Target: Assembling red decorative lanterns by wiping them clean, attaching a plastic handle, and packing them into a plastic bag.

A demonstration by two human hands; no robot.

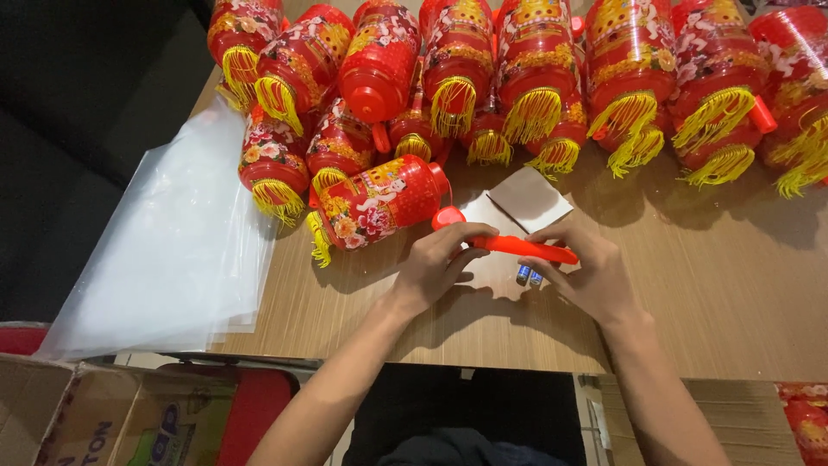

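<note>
Orange plastic lantern handle (517,248) lies level between both hands: the left hand (435,267) pinches its near end by the red lantern (375,207), the right hand (586,272) steadies the far tip while also holding two small batteries (528,276) beneath, above the wooden tabletop (724,293).

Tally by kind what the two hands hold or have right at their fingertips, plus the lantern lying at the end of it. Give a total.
Red plastic handle: 1
Small batteries: 2
Red lantern lying on its side: 1
Total: 4
</note>
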